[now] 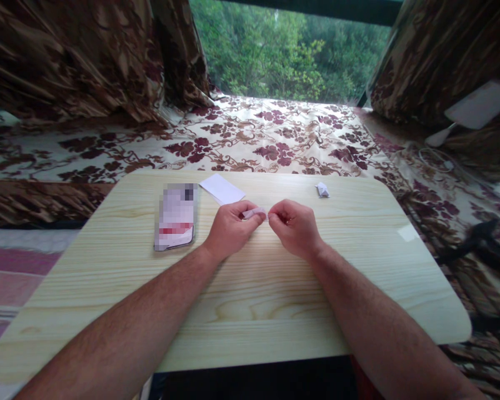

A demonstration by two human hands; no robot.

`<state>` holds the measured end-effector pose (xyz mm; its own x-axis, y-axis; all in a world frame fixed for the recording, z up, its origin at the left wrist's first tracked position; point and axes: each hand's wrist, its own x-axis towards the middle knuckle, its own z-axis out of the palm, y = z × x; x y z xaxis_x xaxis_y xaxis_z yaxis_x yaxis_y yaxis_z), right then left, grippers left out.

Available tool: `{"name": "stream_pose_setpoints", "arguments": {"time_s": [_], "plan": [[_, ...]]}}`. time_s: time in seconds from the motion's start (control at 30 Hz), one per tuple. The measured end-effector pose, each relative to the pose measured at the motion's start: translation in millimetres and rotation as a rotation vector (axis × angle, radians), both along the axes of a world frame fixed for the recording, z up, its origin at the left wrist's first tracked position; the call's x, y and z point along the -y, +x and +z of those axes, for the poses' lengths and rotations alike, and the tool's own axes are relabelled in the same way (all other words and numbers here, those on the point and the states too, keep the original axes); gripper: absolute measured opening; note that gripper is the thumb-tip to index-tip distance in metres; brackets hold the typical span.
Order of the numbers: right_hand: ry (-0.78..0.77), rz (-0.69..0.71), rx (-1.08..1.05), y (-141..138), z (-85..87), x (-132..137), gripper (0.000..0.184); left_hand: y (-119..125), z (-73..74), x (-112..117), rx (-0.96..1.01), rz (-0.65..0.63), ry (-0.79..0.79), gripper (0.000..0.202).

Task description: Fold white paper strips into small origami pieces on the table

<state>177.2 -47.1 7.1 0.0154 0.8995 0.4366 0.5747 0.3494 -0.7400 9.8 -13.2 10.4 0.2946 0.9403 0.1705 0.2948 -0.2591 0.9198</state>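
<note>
A small folded piece of white paper [255, 212] is pinched between the thumb and fingers of my left hand [234, 225], just above the middle of the table. My right hand [296, 225] is closed at the paper's right end, its thumb and forefinger pressed together there. The fingers hide much of the paper, so its full shape does not show. Beyond my left hand lies a flat white sheet [221, 189], its near edge close to the knuckles. A small folded white paper figure [323, 190] sits farther back on the right.
On the left of the wood-grain table [258, 333] lies a blurred-out flat object [176, 216], phone-like in outline. Behind the table stretches a floral-covered ledge [270, 133] under a window. A white lamp-like object [479, 105] stands at the right by the curtain.
</note>
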Motion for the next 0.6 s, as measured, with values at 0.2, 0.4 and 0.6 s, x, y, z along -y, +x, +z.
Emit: {"name": "stream_pose_setpoints", "arguments": {"time_s": [0.2, 0.4, 0.6], "plan": [[-0.014, -0.01, -0.015, -0.9, 0.0, 0.0, 0.011, -0.2, 0.4, 0.2, -0.008, 0.005, -0.004, 0.024], [-0.03, -0.007, -0.069, -1.8, 0.0, 0.2, 0.01, -0.4, 1.0, -0.6, -0.013, -0.008, -0.014, 0.024], [-0.075, -0.012, -0.128, -3.1, -2.0, -1.1, 0.011, -1.0, 0.3, -1.2, -0.015, -0.032, -0.023, 0.027]]}}
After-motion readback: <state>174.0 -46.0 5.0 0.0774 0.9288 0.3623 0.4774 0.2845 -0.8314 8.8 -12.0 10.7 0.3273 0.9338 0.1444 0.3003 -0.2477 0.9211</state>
